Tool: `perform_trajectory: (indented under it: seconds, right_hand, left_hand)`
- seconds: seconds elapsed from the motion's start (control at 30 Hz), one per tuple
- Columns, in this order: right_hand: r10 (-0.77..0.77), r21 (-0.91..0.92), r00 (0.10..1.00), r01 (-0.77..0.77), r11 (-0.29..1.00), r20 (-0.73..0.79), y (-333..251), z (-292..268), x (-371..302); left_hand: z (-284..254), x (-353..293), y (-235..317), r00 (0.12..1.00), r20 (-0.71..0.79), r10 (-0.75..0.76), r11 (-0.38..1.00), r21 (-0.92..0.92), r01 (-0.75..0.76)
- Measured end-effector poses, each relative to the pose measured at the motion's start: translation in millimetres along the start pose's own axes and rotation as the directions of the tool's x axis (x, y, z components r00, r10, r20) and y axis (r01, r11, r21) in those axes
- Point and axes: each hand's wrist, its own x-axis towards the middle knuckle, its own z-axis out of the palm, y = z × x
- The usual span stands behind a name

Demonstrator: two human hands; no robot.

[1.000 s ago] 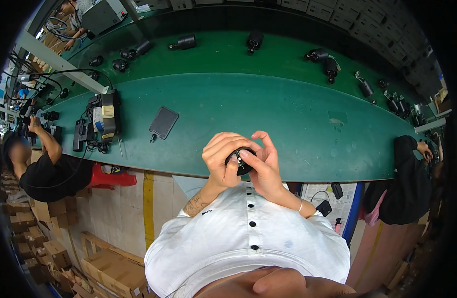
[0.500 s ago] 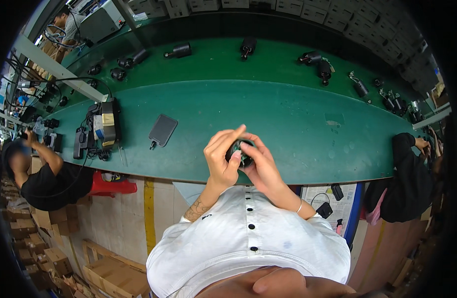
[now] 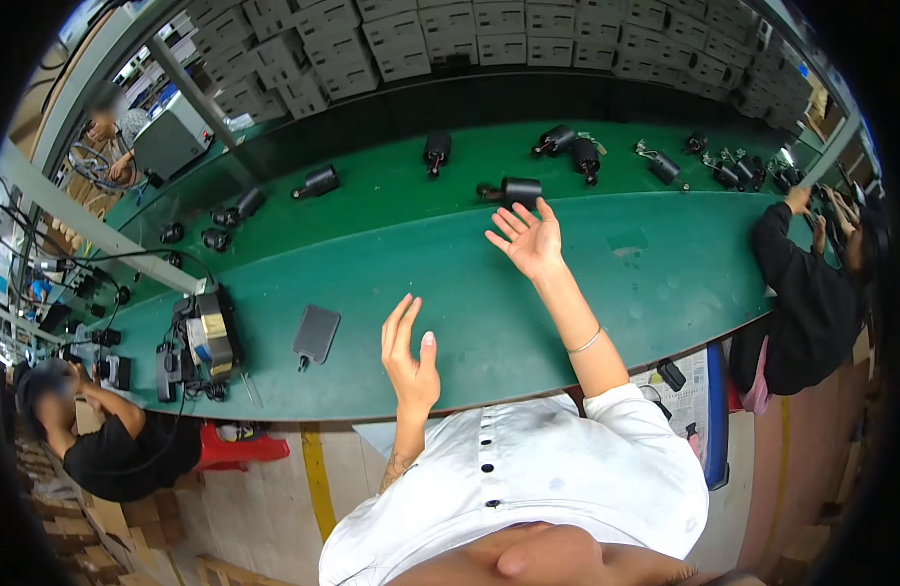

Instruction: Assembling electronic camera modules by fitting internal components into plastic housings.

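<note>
A black cylindrical part (image 3: 521, 190) lies on its side on the far green strip of the bench, a short stub pointing left. Just in front of it my right hand (image 3: 536, 242) is stretched out, palm up with the fingers apart, holding nothing. The fingertips come close to the cylinder; whether they touch it I cannot tell. My left hand (image 3: 409, 361) hovers above the near part of the green table (image 3: 450, 283), its fingers extended and thumb apart, nothing in it. To its left lies a flat dark grey pad (image 3: 316, 334) with a small tab.
Similar black cylinders (image 3: 437, 153) stand or lie along the far strip. Taped black equipment with cables (image 3: 214, 337) sits at the left. Grey boxes (image 3: 450, 37) are stacked behind. People in black work at the left (image 3: 128, 439) and right (image 3: 797, 254) ends.
Both hands were together around a dark round part near my chest. Now they are apart, the right one reaching far forward, and a black cylinder lies on the far strip. The view has shifted.
</note>
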Motion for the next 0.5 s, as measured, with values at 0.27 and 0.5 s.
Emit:
perform_trajectory:
  seconds: [0.27,0.5]
  right_hand:
    - [-0.764,-0.999,0.645,0.047,0.022,0.013,-99,-51,148]
    - [-0.643,-0.987,0.759,-0.011,-0.163,0.098,-170,-83,178]
  left_hand:
    - [-7,-5,-9,0.999,-0.009,-0.035,0.999,0.028,0.035]
    - [0,1,-7,0.997,0.010,-0.074,0.997,0.012,0.074]
